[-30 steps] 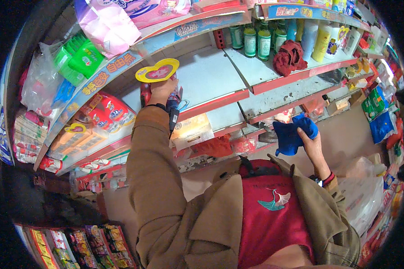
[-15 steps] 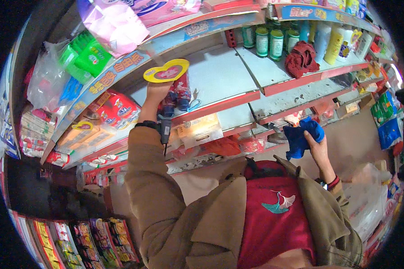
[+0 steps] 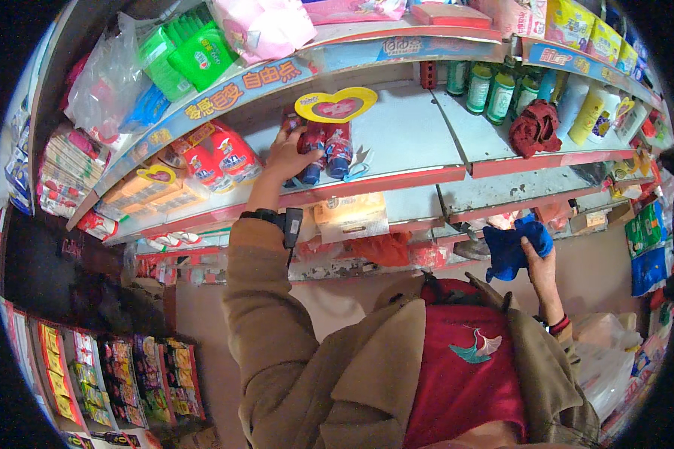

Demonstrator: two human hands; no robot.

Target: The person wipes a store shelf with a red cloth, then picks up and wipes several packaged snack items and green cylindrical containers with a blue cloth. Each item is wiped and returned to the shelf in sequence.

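Note:
My left hand [image 3: 286, 156] reaches up to the grey shelf [image 3: 404, 135] and grips a pack of small red and blue bottles [image 3: 323, 148] topped by a yellow heart-shaped card [image 3: 335, 105]. The pack rests on the shelf board near red packets [image 3: 217, 159]. My right hand [image 3: 539, 258] is lower, in front of the shelf below, and holds a crumpled blue cloth [image 3: 513, 243]. A black watch sits on my left wrist.
Green bottles [image 3: 490, 90] and a dark red cloth [image 3: 535, 127] stand on the same shelf to the right. Green and pink packs [image 3: 195, 52] fill the shelf above. Snack packets [image 3: 127, 374] hang at the lower left. A white plastic bag [image 3: 603, 352] is at the right.
My left hand has carried the heart-topped bottle pack further right along the shelf and set it down on the board. My right hand with the blue cloth has stayed roughly where it was.

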